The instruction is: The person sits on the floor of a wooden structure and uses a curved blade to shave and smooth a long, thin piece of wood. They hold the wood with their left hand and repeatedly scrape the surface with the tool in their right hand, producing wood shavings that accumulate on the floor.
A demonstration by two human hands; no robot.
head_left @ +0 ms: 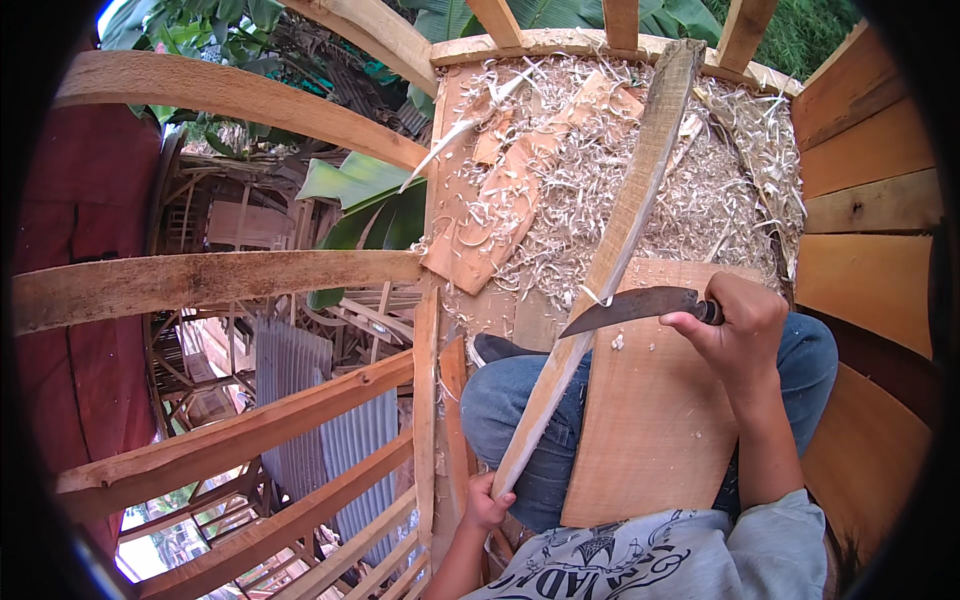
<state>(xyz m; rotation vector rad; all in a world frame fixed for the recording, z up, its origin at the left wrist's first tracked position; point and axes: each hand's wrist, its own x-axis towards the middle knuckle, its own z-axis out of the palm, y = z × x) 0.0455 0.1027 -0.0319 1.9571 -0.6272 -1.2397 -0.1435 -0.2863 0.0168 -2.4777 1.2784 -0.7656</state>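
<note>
Hands both closed: left hand (487, 503) gripping the lower end of the slat (610, 260), right hand (738, 328) gripping the knife (632, 306) handle. Holding the slat slanted up from the lap over a board (655, 430) on the knees, far end resting among shavings (640, 170). Laying the blade against the slat's right edge, apparently mid-shaving; probably calling next for a steady stroke along the grain, away from the left hand. Sitting hemmed in by plank walls (860, 210) right and an open railing (220, 280) left, leaving room mainly forward.
</note>
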